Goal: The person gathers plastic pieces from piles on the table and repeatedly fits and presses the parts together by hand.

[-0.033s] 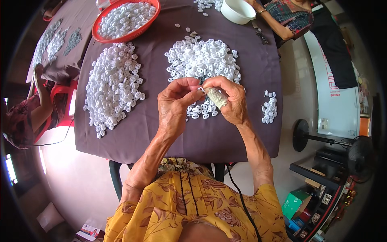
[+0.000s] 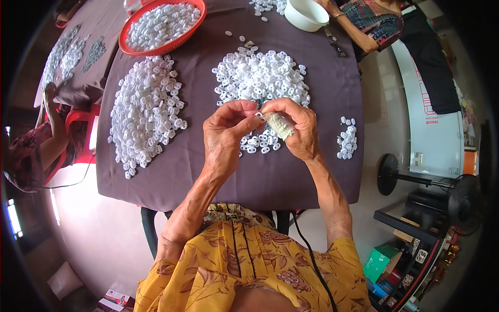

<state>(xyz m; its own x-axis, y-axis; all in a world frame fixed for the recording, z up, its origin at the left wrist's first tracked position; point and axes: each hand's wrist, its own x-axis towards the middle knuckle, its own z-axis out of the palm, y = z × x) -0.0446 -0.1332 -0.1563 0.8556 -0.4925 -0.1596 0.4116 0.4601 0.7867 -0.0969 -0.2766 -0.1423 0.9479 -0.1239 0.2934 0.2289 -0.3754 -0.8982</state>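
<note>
My left hand (image 2: 224,136) pinches a small white oval plastic piece with two holes (image 2: 259,115) between thumb and fingertips. From the other side, my right hand (image 2: 301,129) closes its thumb and forefinger on the same piece. A pale cream wrapping (image 2: 279,126) covers the right thumb. Both hands hover over the table edge of a loose pile of white two-holed pieces (image 2: 262,75), with several more below the fingers. Something dark green-grey (image 2: 261,102) shows just beyond the fingertips; its kind is unclear.
A long heap of white pieces (image 2: 145,109) lies left, a small cluster (image 2: 347,139) right. Beyond stand a red basket (image 2: 125,41) of pieces and a white tub (image 2: 306,18). Other people sit at the far right (image 2: 358,31) and left (image 2: 49,135). The purple tablecloth (image 2: 200,67) covers the table.
</note>
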